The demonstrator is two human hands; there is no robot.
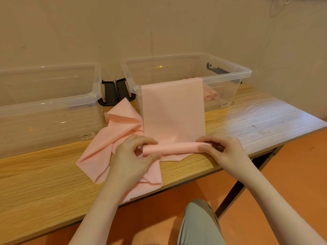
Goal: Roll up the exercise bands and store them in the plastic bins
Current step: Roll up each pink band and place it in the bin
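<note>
Both hands, left (136,152) and right (219,149), pinch the pink exercise band's (173,110) thin, limp, probably stretchy roll (174,149) at its ends, the sensible grip.

A wooden worktop (247,117) crossed the frame's middle on a black leg (230,197). Orange floor (292,165) filled the lower right; a beige wall (159,23) spanned the top.

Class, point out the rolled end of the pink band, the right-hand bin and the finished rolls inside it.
rolled end (172,147), head view: middle of roll.
right-hand bin (228,75), head view: front rim.
finished rolls (211,95), head view: roll ends.
</note>
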